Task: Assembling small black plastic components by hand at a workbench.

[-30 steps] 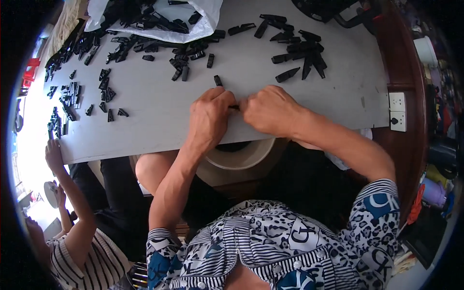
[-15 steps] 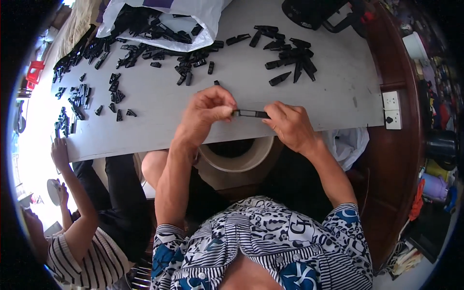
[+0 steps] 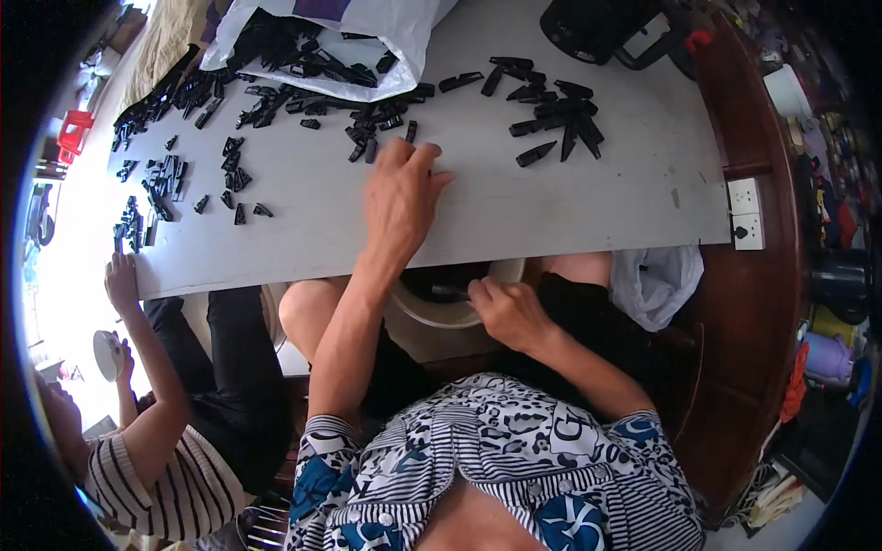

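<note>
My left hand (image 3: 401,197) is stretched over the grey table, close to the heap of small black plastic parts. Its thumb stands apart from the bent fingers, and no part shows in its grip; the fingertips are partly hidden. Below the table edge, my right hand (image 3: 510,317) grips a slim black plastic piece (image 3: 448,290) above a round cream-coloured bucket (image 3: 450,321) with a dark inside. Larger pointed black pieces (image 3: 562,112) lie in a pile farther right on the table. A small black part (image 3: 411,131) rests just beyond my left fingers.
A white plastic bag (image 3: 409,46) spills black parts at the back. A black appliance (image 3: 588,32) stands at the far right, near a wall socket (image 3: 746,213). Another white bag (image 3: 657,285) hangs below the edge. At left, another person's hand (image 3: 121,283) touches the table.
My hands have separated. The right one has dropped below the table edge, over the bucket, with the black piece; the left has let go and reached forward over the table.
</note>
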Demonstrator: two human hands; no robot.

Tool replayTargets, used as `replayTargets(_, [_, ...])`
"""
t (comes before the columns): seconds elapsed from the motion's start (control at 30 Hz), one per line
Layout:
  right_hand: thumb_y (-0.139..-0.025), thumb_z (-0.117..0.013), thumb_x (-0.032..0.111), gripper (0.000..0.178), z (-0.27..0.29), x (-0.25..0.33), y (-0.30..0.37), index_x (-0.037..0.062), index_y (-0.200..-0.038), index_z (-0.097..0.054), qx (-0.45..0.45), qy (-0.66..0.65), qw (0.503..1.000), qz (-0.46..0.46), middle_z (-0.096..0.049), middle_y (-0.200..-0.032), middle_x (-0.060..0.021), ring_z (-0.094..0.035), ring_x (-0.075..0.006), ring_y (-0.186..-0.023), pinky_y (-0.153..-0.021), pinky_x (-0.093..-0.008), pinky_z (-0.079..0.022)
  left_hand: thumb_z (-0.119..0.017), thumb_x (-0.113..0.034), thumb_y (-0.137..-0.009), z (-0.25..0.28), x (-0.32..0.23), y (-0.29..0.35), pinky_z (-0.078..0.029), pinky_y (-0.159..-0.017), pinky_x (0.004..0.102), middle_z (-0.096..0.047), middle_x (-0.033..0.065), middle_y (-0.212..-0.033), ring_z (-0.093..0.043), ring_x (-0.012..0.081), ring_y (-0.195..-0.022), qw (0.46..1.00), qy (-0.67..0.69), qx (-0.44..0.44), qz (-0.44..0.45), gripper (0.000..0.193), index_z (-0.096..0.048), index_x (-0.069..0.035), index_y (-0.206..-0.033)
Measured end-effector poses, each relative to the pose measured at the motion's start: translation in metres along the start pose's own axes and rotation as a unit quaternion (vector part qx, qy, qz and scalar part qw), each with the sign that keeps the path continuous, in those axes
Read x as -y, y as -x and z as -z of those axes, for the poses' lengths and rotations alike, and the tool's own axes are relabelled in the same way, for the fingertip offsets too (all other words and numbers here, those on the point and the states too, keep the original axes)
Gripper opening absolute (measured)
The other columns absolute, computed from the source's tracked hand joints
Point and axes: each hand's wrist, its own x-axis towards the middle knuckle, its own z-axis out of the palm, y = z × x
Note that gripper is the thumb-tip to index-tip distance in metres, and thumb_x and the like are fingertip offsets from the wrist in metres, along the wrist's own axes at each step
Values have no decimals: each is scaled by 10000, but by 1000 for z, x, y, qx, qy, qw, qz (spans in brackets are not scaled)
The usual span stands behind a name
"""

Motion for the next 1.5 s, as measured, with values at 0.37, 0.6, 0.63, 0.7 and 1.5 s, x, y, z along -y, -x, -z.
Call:
replayTargets(0.37, [-846,-576,54,215,69,-43,-57,26,-1058,-596,-145,-19,978,-146,-596,-886,-164,-605,-378,-744,-638,-452,-491,-572,45,-727,-1,-1,8,-470,-734,445,-571,131,-896,-564,351,-895,992,82,98,18,239,-539,-46,-946])
replayTargets(0.6, [-864,-600,142,150,65,-100,-84,68,-985,-551,-115,-7,965,-237,-581,-795,-139,-598,-377,-770,-633,-441,-464,-556,47,-718,-4,1,9,-470,-732,438,-567,133,-877,-562,352,-889,990,88,112,2,222,-554,-36,-924])
replayTargets(0.63, [-864,-600,142,150,64,-98,-84,68,-985,-551,-112,-8,965,-236,-581,-795,-139,-598,-377,-770,-633,-441,-464,-559,45,-716,-3,1,9,-469,-727,434,-562,131,-869,-562,347,-880,990,78,115,-4,192,-566,-32,-892])
replayTargets(0.7, [-830,-662,161,211,63,-95,-84,54,-951,-527,-101,31,966,-235,-581,-735,-125,-593,-362,-728,-616,-427,-454,-565,43,-713,-3,3,10,-468,-722,430,-556,128,-858,-561,341,-870,991,82,110,-4,159,-573,-28,-855])
replayTargets(1.5, [-841,-628,106,208,62,-63,-95,4,-863,-448,18,-81,996,-15,-573,-825,-185,-608,-409,-746,-610,-479,-467,-617,41,-695,-1,10,12,-468,-706,407,-549,117,-840,-568,327,-833,988,102,113,-15,147,-613,-22,-828])
